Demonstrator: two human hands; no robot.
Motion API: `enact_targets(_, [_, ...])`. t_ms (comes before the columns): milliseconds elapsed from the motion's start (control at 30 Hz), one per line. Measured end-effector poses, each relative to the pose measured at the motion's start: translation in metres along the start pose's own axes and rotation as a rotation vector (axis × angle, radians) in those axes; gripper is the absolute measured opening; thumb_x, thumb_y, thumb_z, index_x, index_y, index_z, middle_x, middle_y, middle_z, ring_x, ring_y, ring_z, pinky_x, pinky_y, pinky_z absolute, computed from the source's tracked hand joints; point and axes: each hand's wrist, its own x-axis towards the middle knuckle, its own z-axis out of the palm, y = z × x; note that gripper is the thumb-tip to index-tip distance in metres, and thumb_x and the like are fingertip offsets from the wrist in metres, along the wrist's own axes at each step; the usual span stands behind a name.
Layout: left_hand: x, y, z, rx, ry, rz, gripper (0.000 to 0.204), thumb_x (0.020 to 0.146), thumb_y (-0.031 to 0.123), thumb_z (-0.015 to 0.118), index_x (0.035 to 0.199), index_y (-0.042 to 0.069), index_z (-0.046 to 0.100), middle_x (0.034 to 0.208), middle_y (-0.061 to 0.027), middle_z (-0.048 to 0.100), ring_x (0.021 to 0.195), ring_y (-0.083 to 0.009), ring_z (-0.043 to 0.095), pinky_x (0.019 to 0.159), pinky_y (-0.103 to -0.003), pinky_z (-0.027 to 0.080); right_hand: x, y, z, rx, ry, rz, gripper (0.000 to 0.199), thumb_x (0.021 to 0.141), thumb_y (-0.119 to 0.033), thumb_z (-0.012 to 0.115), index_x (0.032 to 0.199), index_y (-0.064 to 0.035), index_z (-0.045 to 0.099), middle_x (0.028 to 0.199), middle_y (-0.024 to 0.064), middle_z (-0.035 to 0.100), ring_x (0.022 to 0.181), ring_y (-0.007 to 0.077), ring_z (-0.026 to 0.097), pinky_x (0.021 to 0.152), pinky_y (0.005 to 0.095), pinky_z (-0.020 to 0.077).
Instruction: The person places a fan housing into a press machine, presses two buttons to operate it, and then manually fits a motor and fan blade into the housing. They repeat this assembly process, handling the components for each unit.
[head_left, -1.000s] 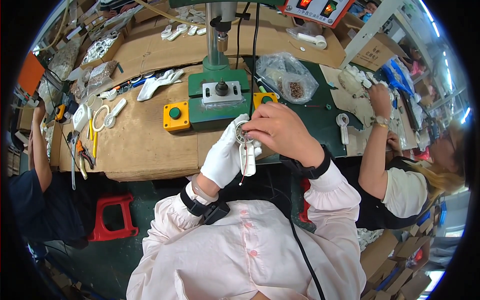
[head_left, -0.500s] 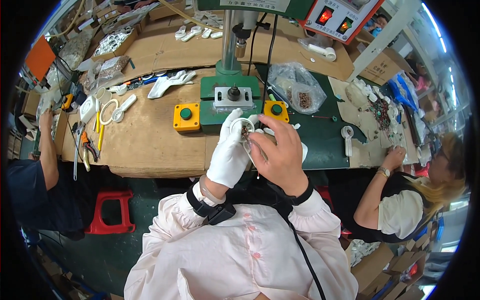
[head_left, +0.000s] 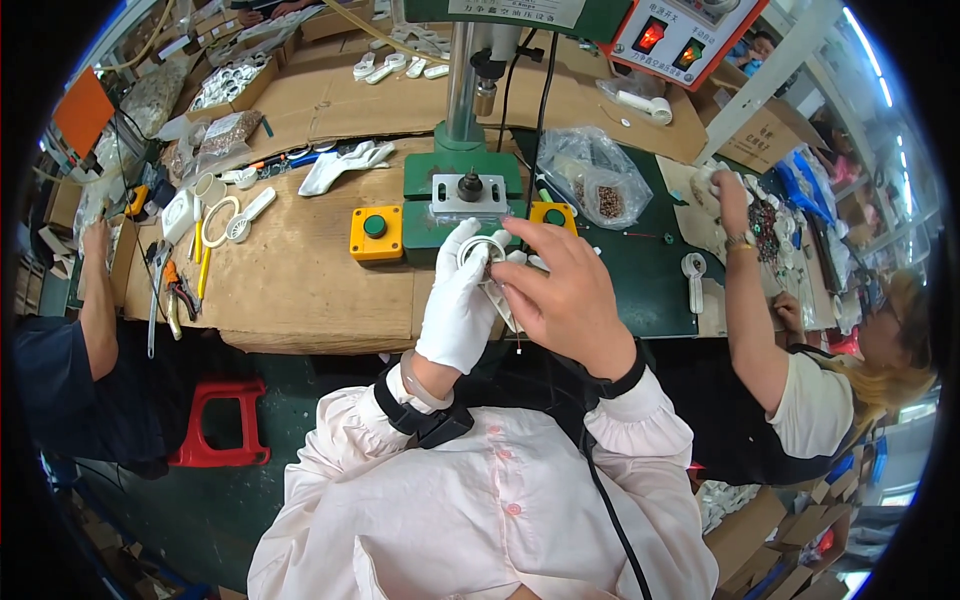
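My left hand [head_left: 455,315], in a white glove, is closed around a white plastic housing with a round head and a handle [head_left: 480,250]. The ring-shaped head faces up, and a thin wire with a small white end hangs below. My bare right hand [head_left: 570,295] reaches in from the right, thumb and forefinger pinched at the open head. What sits between those fingertips is too small and covered to make out. Just beyond both hands stands the green press [head_left: 462,235], with a metal fixture plate [head_left: 468,193] on its base.
Yellow button boxes [head_left: 376,233] flank the press. To its right lies a clear bag of small copper-coloured parts [head_left: 605,195]. Left are a white glove [head_left: 345,167], pliers [head_left: 181,290] and white plastic parts. Co-workers sit on both sides; a red stool [head_left: 222,425] stands at left.
My right hand has shifted slightly right, its fingers still at the housing's head. The left hand barely moves. The co-worker at right has raised an arm toward the pile of parts.
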Motion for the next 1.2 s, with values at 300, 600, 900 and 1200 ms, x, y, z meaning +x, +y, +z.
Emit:
enact_targets(300, [-0.003, -0.001, 0.005, 0.152, 0.088, -0.008, 0.044, 0.101, 0.015, 0.052, 0.142, 0.011, 0.039, 0.126, -0.0051, 0.053, 0.112, -0.0172, 0.054, 0.098, -0.035, 0.046, 0.005, -0.003, -0.003, -0.084, -0.057, -0.076, 0.017, 0.069, -0.009, 0.072, 0.086, -0.0094, 0.068, 0.127, 0.0077, 0.060, 0.111, 0.0299, 0.059, 0.086, 0.0393, 0.0486])
enact_targets(600, [-0.002, -0.001, 0.000, 0.221, 0.092, -0.007, 0.044, 0.101, 0.017, 0.053, 0.142, 0.011, 0.040, 0.125, -0.0058, 0.054, 0.111, -0.0168, 0.054, 0.098, -0.035, 0.046, 0.009, 0.008, 0.001, 0.043, -0.147, -0.091, 0.018, 0.067, -0.006, 0.067, 0.085, -0.0075, 0.067, 0.129, 0.0098, 0.059, 0.112, 0.0316, 0.058, 0.088, 0.0404, 0.0489])
enact_targets(900, [0.000, 0.001, -0.007, 0.211, 0.054, -0.014, 0.043, 0.101, 0.016, 0.052, 0.141, 0.009, 0.040, 0.126, -0.0076, 0.053, 0.114, -0.0192, 0.055, 0.098, -0.036, 0.047, 0.009, 0.010, 0.003, 0.102, -0.134, -0.086, 0.024, 0.066, -0.002, 0.064, 0.089, -0.0069, 0.068, 0.127, 0.0116, 0.060, 0.109, 0.0332, 0.059, 0.088, 0.0405, 0.0496])
enact_targets(1200, [0.000, 0.007, -0.013, 0.127, -0.016, -0.025, 0.043, 0.103, 0.019, 0.048, 0.143, 0.009, 0.035, 0.137, -0.0186, 0.050, 0.118, -0.0269, 0.055, 0.098, -0.039, 0.048, -0.021, 0.000, 0.012, 0.193, 0.099, 0.160, 0.021, 0.068, -0.001, 0.071, 0.087, -0.0074, 0.068, 0.108, 0.0089, 0.063, 0.093, 0.0306, 0.061, 0.077, 0.0370, 0.0502])
